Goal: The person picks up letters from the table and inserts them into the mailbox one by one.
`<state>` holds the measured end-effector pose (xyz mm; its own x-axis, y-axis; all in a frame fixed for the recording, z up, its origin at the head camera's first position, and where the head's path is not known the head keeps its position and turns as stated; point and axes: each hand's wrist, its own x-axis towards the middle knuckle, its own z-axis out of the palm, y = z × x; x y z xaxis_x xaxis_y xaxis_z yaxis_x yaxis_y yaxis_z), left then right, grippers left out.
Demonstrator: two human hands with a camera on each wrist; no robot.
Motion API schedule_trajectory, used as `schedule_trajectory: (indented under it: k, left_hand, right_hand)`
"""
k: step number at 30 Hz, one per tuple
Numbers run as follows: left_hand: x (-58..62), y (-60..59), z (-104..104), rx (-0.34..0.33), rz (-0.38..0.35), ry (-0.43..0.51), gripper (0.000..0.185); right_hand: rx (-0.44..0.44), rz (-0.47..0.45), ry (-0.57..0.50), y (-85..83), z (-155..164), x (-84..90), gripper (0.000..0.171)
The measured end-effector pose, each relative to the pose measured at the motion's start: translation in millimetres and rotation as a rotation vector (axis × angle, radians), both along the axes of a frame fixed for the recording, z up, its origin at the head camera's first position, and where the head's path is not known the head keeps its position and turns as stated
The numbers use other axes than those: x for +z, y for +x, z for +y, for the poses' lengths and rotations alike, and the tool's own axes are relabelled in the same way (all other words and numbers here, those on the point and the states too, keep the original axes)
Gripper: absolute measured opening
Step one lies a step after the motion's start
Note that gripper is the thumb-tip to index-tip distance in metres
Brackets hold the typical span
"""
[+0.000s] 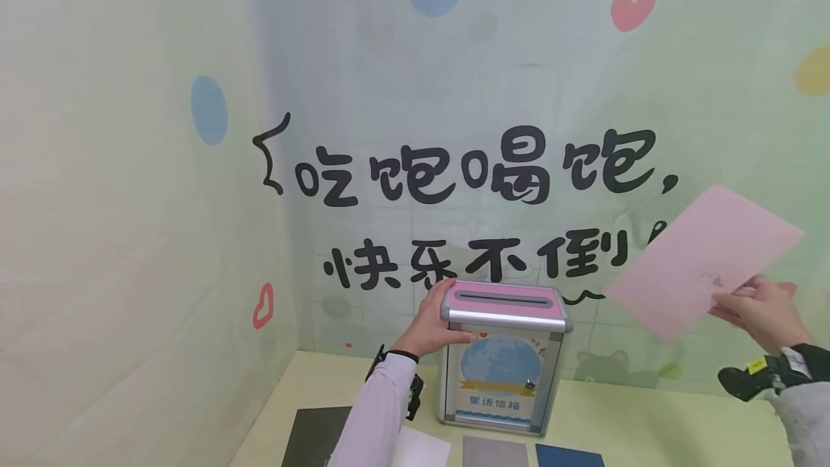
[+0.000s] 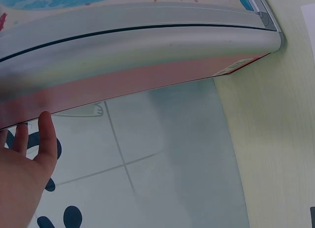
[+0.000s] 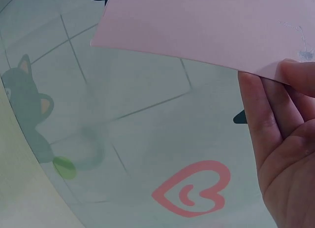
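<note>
A silver-framed mailbox (image 1: 499, 373) with a pink top and a globe picture on its front stands upright on the table. Along its top runs a narrow grey slot (image 1: 503, 299). My left hand (image 1: 429, 324) grips the box's upper left edge, thumb across the front; in the left wrist view its fingers (image 2: 47, 134) touch the pink panel. Off to the right, above the table, my right hand (image 1: 768, 312) pinches a pink sheet of paper (image 1: 707, 258) by its lower edge. A small silvery print (image 3: 306, 54) shows near the thumb.
Flat pieces lie along the table's near side: a black one (image 1: 314, 438), a white one (image 1: 421, 449), a grey one (image 1: 495, 452) and a blue one (image 1: 570, 457). Behind the mailbox rises a pale wall (image 1: 467, 99) with large black lettering and coloured shapes.
</note>
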<state>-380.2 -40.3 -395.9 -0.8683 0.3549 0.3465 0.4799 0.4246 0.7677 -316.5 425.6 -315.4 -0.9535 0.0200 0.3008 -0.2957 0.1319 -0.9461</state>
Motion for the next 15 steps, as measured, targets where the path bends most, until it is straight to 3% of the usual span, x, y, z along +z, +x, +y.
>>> schedule_trajectory:
  k: [8,15]
  left_hand:
    - [-0.7,-0.8,1.0,-0.001,-0.002,0.0,0.1]
    - [-1.5,-0.5,0.3,0.002,-0.016,0.009,0.1]
  right_hand:
    - [-0.028,0.01,0.128,-4.1,-6.6,6.6,0.025]
    - [0.063,-0.027,0.03,-2.9,-14.2,16.7,0.025]
